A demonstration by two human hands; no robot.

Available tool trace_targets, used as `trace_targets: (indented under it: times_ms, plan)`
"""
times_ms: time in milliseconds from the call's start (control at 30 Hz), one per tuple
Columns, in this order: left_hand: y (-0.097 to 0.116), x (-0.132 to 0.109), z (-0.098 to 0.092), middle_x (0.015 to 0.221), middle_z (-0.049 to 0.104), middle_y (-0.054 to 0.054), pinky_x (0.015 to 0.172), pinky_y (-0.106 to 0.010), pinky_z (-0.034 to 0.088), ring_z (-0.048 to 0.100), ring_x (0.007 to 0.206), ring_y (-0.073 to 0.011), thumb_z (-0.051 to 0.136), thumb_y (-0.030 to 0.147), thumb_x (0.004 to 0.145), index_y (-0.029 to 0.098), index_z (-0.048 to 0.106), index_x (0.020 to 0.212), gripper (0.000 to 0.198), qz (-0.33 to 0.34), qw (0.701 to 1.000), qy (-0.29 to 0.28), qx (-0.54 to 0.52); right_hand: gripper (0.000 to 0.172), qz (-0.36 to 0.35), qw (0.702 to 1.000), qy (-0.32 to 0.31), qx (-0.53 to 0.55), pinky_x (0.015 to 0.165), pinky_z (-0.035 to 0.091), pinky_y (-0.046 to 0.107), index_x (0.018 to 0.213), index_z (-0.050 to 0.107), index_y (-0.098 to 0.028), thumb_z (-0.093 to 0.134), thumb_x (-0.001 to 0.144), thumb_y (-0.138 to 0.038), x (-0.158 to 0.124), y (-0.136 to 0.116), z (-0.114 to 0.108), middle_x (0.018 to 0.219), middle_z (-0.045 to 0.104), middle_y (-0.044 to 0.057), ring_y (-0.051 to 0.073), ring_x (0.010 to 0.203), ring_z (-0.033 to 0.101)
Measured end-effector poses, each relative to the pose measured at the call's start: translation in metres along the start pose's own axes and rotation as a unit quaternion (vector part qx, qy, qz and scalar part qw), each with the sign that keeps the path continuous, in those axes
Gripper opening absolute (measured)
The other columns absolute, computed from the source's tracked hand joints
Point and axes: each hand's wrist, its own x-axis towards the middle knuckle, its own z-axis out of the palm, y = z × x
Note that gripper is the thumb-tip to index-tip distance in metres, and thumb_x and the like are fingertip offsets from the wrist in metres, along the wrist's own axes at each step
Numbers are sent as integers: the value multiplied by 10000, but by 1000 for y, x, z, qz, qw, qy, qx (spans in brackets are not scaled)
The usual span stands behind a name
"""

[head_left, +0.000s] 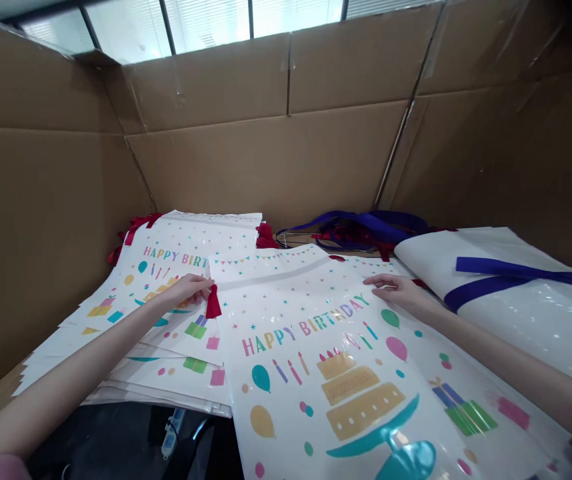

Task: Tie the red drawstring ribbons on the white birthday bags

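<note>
While the left hand [193, 288] is nearly closed, its thumb and forefinger pinched together at a short red ribbon [213, 305] on the left edge of a white printed sheet [286, 363], the right hand [391, 288] lies loosely opened on the sheet's right side, fingers stretched toward the end of its lettering; whether those fingertips grip anything, I cannot tell. Between the hands and spreading toward the wearer, the glossy sheet reads HAPPY BIRTHDAY above a tiered cake, candles, balloons and presents. To its left, partly beneath the left forearm, is a fanned stack [111, 320] of similar printed sheets, with red ribbons [137, 228] bunched at its far corner. Beyond the sheet lies a tangle of dark blue ribbon [386, 223] with some red among it. On the right, a curved white bundle [531, 327] carries a blue band [496, 268] across its upper side. Below the left stack, a power strip [172, 433] shows in a dark space. Tall cardboard walls [226, 150] enclose the work area, and bright windows [211, 25] stand above them.
</note>
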Motion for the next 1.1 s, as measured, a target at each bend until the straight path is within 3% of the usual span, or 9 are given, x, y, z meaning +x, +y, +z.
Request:
trace_targets:
  times_ms: [267, 400, 500, 600, 667, 767, 867, 1000, 1100]
  plan:
    - [-1, 15, 9, 520, 521, 19, 494, -223, 359, 477, 512, -105, 779, 519, 507, 161, 527, 564, 441, 15, 999, -10, -28, 379, -2, 1000, -11, 13, 586, 428, 263, 872, 681, -169, 666, 587, -418, -3, 7, 1, 944, 659, 94, 169, 697, 573]
    - [-2, 13, 5, 521, 498, 32, 478, -214, 345, 447, 493, -89, 769, 514, 542, 158, 522, 571, 434, 28, 998, -2, -52, 299, 3, 997, -78, 5, 532, 399, 259, 820, 662, -183, 652, 625, -408, -2, 11, -4, 758, 630, 72, 156, 618, 549]
    - [-5, 11, -2, 588, 549, 14, 507, -215, 385, 516, 543, -105, 753, 490, 597, 147, 556, 639, 398, 28, 996, -18, -81, 179, -14, 985, -159, -73, 527, 403, 265, 734, 653, -198, 653, 639, -349, 3, 7, -8, 705, 620, 70, 162, 596, 547]
    - [-8, 6, -7, 719, 635, -24, 626, -257, 473, 623, 706, -169, 795, 405, 578, 140, 613, 867, 432, 22, 992, -40, -115, 70, -63, 963, -106, -241, 605, 424, 278, 650, 643, -197, 670, 607, -245, 10, -15, 4, 774, 619, 72, 188, 678, 571]
    - [-9, 1, -9, 787, 667, -46, 698, -296, 502, 649, 790, -203, 813, 370, 563, 149, 592, 1034, 565, 6, 990, -33, -135, 54, -128, 946, -51, -293, 687, 431, 294, 705, 659, -190, 624, 672, -214, 14, -43, 28, 870, 609, 88, 212, 789, 582]
    - [-12, -7, -11, 865, 686, -66, 735, -306, 514, 662, 828, -210, 786, 387, 609, 162, 569, 1121, 600, -10, 989, -24, -145, 120, -264, 929, -85, -246, 811, 423, 313, 821, 669, -176, 564, 763, -186, 19, -95, 86, 951, 599, 101, 219, 922, 566]
    - [-16, -14, -12, 849, 685, -49, 722, -289, 517, 667, 827, -205, 783, 355, 617, 167, 572, 1142, 597, -6, 990, -17, -143, 145, -316, 928, -114, -159, 793, 427, 293, 878, 657, -162, 536, 798, -159, 16, -145, 153, 946, 613, 89, 189, 895, 570]
    - [-21, -20, -7, 772, 684, -19, 714, -301, 523, 676, 787, -204, 811, 318, 577, 181, 538, 1195, 689, 15, 986, 16, -167, 113, -294, 937, -183, -51, 675, 435, 246, 883, 649, -170, 581, 793, -187, 4, -186, 223, 871, 649, 48, 139, 744, 586]
    - [-21, -24, -1, 763, 694, -17, 780, -334, 526, 681, 833, -218, 822, 322, 566, 191, 513, 1215, 730, 25, 978, 35, -203, 94, -127, 961, -241, 53, 559, 447, 231, 859, 619, -154, 599, 814, -233, -1, -200, 245, 804, 659, 35, 108, 584, 578]
